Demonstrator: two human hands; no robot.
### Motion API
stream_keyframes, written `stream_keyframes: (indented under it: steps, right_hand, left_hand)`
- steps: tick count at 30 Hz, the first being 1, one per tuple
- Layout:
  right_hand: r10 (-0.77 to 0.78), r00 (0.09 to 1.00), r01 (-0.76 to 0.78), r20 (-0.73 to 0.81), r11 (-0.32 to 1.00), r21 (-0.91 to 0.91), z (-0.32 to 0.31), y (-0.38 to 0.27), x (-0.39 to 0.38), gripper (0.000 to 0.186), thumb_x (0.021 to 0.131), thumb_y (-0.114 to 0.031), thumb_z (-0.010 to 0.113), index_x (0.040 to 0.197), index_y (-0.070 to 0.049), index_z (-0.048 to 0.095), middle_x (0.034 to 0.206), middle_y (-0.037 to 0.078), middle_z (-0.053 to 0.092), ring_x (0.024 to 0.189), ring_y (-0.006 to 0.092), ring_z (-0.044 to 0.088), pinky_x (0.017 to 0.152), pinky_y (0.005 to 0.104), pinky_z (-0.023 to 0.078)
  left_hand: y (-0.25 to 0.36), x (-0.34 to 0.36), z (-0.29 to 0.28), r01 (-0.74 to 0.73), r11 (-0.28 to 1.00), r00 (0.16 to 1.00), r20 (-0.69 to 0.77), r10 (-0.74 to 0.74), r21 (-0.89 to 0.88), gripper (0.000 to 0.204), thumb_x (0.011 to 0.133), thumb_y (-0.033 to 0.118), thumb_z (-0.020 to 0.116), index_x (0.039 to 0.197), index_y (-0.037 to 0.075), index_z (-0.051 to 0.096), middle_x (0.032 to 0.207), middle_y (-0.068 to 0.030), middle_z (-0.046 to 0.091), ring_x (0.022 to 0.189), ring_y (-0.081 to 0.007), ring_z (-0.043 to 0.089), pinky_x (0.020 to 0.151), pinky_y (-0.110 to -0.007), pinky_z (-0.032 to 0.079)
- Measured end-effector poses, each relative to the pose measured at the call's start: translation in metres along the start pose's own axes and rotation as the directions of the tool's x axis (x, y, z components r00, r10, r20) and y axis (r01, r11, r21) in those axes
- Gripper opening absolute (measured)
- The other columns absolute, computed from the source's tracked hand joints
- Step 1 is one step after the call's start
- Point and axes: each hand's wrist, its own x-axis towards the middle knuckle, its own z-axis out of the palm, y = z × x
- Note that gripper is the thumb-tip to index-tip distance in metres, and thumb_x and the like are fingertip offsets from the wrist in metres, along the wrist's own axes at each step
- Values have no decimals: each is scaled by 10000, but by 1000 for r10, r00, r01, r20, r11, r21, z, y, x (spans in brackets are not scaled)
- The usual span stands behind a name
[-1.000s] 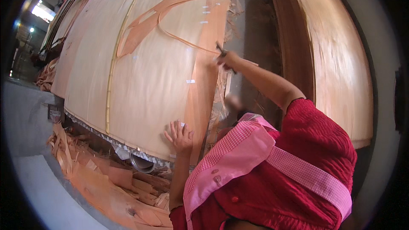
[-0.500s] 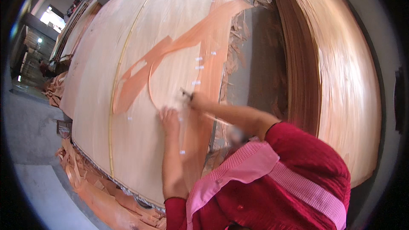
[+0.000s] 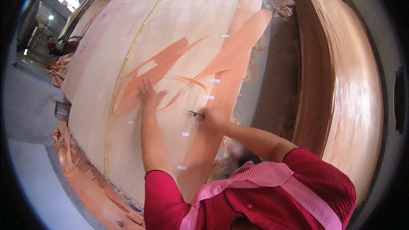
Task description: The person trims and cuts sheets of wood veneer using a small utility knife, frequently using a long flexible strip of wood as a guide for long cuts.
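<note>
A broad pale wood veneer sheet (image 3: 149, 21) spreads out in front of me, with a reddish band along its right side. My left hand (image 3: 150, 94) is open, fingers spread, just over or at the lower edge of a torn reddish veneer piece (image 3: 167, 59). Closed around a small dark tool (image 3: 196, 113), perhaps a knife, my right hand (image 3: 214, 120) rests low over the sheet by the reddish band. Its handle is hidden in my fist. Between the hands and farther out lies a thin curled veneer strip (image 3: 189, 81). Another reddish piece (image 3: 234, 49) slants off to the far right.
A yellow bamboo-like rod (image 3: 128, 59) runs lengthwise over the sheet's left part. Small white tape pieces (image 3: 185, 134) dot the surface. To the right stands a tall veneer stack (image 3: 315, 72) across a grey floor gap. Veneer scraps (image 3: 87, 183) lie along the lower left.
My left hand has moved left and away from me, and its fingers have spread. The thin strip has shifted and lies loose. The long reddish piece now lies apart from the torn one.
</note>
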Motion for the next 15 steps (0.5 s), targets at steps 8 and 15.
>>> stream_keyframes:
  steps: [8,15]
  right_hand:
    - [-288,940,334,184,663,-670,-11,-21,-15,140,712,-147,580,755,-20,621,721,171,604,665,288,587,617,393,452]
    - [-98,971,215,218,756,-618,-15,-13,12,254,669,-223,689,644,5,580,548,92,570,456,183,555,447,308,440]
  left_hand:
    - [-51,3,-6,-214,828,855,310,415,-519,899,679,498,625,1328,27,219,1375,-168,231,1264,-365,187,1032,-411,188]
    - [24,-126,-17,-168,973,984,28,174,-156,529,718,335,636,1126,31,492,1123,-147,519,1087,-246,454,901,-425,348]
